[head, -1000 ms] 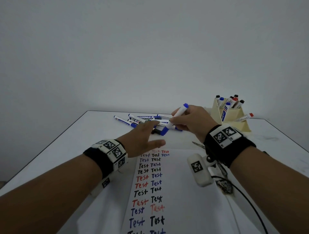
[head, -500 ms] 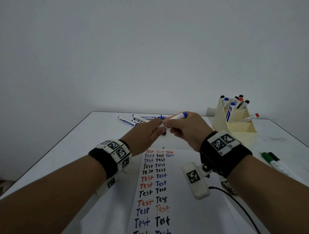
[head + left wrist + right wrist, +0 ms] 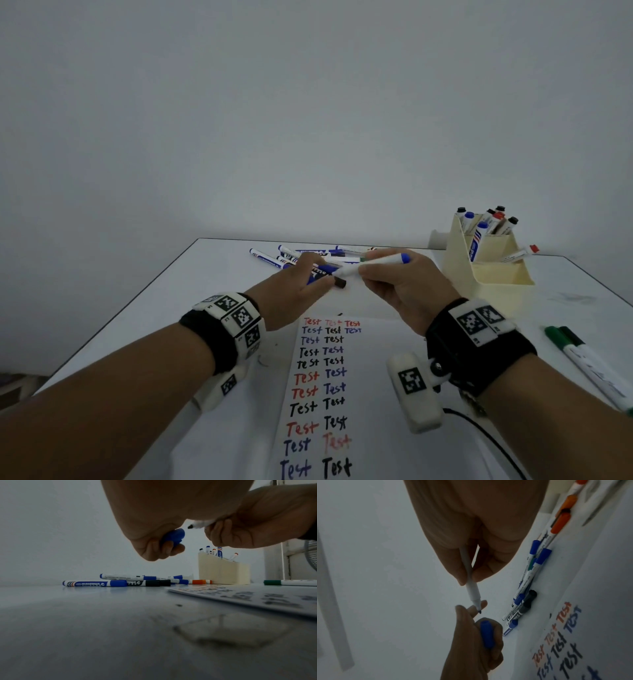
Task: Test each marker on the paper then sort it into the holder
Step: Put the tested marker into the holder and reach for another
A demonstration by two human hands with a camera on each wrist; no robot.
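Right hand (image 3: 400, 291) grips marker (image 3: 373, 265) | left hand (image 3: 291, 291) grips cap (image 3: 486, 634)

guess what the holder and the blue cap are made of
Holder: likely matte cream plastic, perhaps 3D-printed; flat, dull, thick walls, no shine. Blue cap in the left hand: smooth moulded plastic, going by its even colour and slight sheen.

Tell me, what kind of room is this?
Probably a plain workroom or test desk, not a home room: a bare white table against a blank wall, a paper covered in "Test" scribbles, and a holder full of markers.
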